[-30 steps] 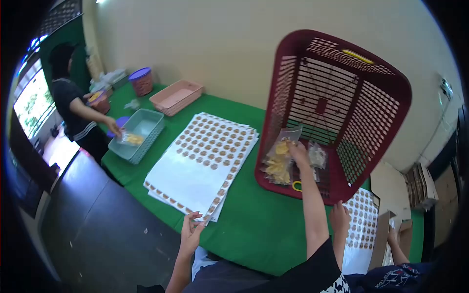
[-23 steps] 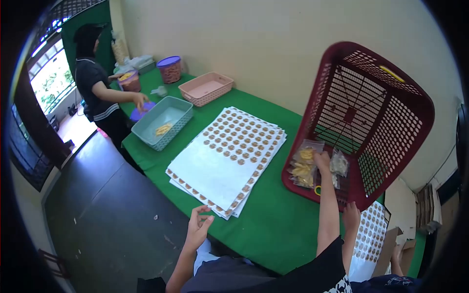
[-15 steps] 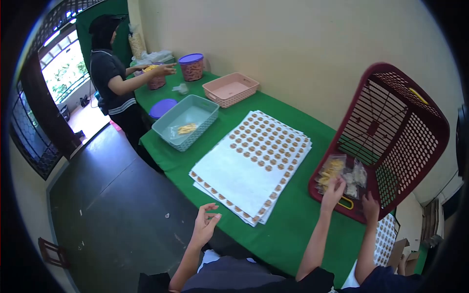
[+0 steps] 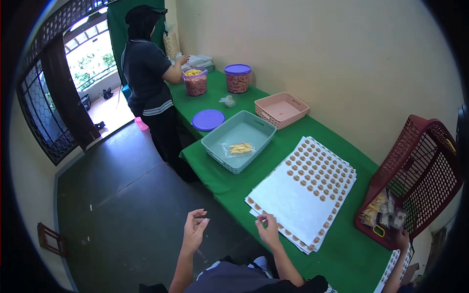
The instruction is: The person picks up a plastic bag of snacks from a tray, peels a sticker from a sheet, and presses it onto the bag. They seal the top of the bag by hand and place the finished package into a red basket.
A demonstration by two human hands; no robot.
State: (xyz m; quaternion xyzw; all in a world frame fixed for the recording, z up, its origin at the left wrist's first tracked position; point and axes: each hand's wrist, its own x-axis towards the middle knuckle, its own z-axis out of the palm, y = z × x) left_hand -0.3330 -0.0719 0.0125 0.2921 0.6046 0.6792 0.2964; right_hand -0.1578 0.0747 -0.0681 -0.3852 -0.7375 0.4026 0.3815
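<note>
My left hand [image 4: 194, 232] is raised over the floor beside the table edge, its fingers bent but apart, holding nothing. My right hand [image 4: 268, 233] hovers by the near edge of the stack of sticker sheets [image 4: 283, 195], with thumb and fingers apart and nothing visible between them. The sheets carry rows of round brown stickers, and a white area is bare of them. Farther off, a green plastic basket [image 4: 239, 170] contains one clear bag of yellow snack sticks [image 4: 240, 148].
A tilted maroon basket [image 4: 386, 171] on the right holds several snack bags [image 4: 383, 210]; another person's hand [image 4: 401, 240] is at it. Beyond are a pink basket [image 4: 282, 110], a purple lid [image 4: 208, 119] and two snack tubs [image 4: 238, 80]. A co-worker [image 4: 149, 73] stands at the far end.
My right hand has left the bags in the maroon basket and come left to the sheets. My view has swung left. The co-worker has turned more toward the far end.
</note>
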